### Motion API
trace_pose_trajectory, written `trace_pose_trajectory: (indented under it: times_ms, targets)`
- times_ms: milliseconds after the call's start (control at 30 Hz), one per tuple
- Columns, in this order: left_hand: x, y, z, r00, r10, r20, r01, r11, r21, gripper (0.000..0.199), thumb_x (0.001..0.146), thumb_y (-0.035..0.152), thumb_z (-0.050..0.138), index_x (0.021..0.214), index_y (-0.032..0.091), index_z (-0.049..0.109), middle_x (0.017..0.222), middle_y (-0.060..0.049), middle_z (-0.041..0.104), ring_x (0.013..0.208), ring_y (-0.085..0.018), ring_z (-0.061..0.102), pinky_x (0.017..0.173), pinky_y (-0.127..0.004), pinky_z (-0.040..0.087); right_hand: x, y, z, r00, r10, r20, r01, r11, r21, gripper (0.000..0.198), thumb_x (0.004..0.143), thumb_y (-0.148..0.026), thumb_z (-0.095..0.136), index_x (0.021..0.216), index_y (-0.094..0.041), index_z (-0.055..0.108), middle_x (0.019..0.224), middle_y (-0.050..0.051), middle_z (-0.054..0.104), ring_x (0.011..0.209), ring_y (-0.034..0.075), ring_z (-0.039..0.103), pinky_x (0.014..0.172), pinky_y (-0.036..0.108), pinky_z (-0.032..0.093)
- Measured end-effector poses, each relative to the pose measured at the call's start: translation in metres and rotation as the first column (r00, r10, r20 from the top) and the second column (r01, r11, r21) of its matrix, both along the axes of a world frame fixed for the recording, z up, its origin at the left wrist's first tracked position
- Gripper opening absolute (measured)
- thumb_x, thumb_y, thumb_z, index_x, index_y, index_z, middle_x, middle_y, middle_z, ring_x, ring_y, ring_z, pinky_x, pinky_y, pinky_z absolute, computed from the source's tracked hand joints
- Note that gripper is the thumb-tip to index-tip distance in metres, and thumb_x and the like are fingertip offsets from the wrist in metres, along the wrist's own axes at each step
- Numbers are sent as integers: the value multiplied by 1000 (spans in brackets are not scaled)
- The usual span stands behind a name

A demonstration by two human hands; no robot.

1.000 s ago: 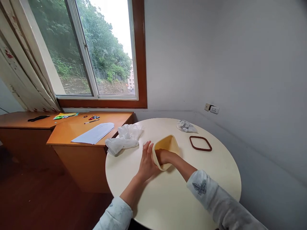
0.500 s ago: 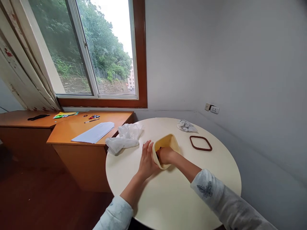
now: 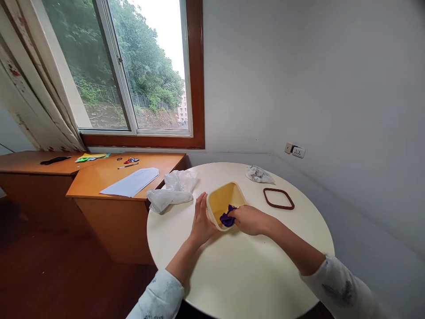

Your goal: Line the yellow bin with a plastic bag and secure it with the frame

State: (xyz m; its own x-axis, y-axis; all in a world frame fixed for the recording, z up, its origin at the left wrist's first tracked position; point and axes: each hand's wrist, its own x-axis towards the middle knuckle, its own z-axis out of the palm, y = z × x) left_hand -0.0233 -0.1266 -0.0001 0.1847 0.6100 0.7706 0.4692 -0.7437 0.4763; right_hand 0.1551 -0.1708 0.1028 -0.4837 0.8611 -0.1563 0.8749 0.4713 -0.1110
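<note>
A pale yellow plastic bin (image 3: 223, 197) is tilted on the round table, its mouth facing me. My left hand (image 3: 201, 226) grips the bin's left side, fingers up along the outer wall. At the bin's lower right rim, my right hand (image 3: 250, 219) is closed on a crumpled purple cloth (image 3: 227, 218). The cloth lies against the inside of the bin near its lower edge. Right of the bin, a brown rounded-square ring (image 3: 278, 198) rests flat on the table.
The round cream table (image 3: 252, 274) stands against the wall. On it lie a clear plastic bag (image 3: 171, 195) at the left and a crumpled bag (image 3: 259, 174) at the back. A wooden desk (image 3: 109, 208) with papers (image 3: 131, 182) adjoins at the left.
My right hand has drawn back from deep inside the bin to its rim, bringing the purple cloth into view. The bin's mouth has turned slightly; my left hand still holds it.
</note>
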Motion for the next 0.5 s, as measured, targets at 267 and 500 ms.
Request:
trace_pose_trajectory:
  times_ms: [267,500]
  targets:
    - [-2,-2,5,992,-65,109,74,994,-85,111,51,38,79,137,28,10,139,-12,25,128,-35,26,102,-53,29,16,-9,-10,962,174,-212,-140,976,165,40,74,-5,41,104,-23,60,101,2,65,95,19,54,84,29,38]
    - [-4,-2,4,994,-60,86,70,991,-115,110,53,34,78,138,28,9,143,-13,21,131,-33,23,103,-53,28,14,0,-21,965,175,-193,-134,969,205,35,82,-10,42,108,-26,61,101,2,67,89,16,58,86,29,35]
